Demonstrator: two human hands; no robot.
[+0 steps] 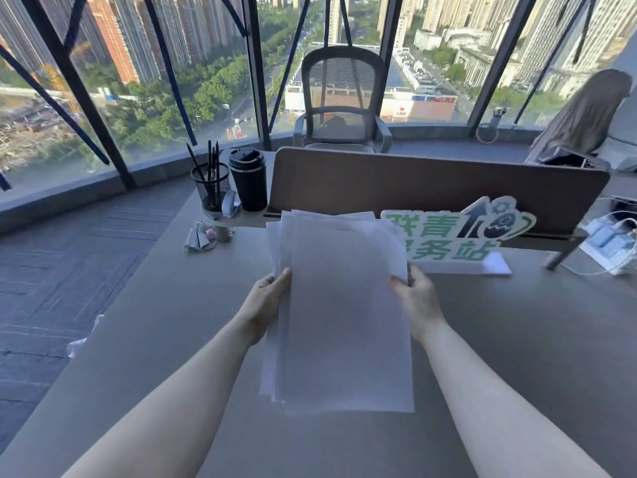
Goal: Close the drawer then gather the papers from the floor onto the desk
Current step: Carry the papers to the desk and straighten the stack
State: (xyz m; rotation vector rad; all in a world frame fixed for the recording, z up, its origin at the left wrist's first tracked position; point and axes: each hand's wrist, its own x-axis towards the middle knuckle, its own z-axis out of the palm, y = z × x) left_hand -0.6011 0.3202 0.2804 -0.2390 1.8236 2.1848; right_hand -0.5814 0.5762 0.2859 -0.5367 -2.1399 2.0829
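Several sheets make up the papers (344,305) you hold between both hands, a loose stack with its edges fanned out unevenly, most of all along the left side and at the far end. Your left hand (267,298) pinches the left edge of the stack, thumb on top and fingers out of sight beneath, and your right hand (417,298) pinches the right edge in the same way, so each grip is closed on the papers. The stack sits over the grey worktop (517,357), and its near end looks to be resting on or just above the surface, though you cannot tell for sure which. Beyond your grip stands the green sign (458,232), close behind the far right corner of the stack, and further beyond your left hand are the black cup (248,179) and the pen holder (211,184). The drawer is out of view, so whether it is shut cannot be judged; no loose sheets show on the strip of floor to your left. The step in hand seems to be the last one, setting the gathered papers down on the worktop. The next move likely calls for lowering the stack flat, perhaps squaring the fanned edges with both hands first, then letting go of both sides together so that no sheet slides away towards the sign.
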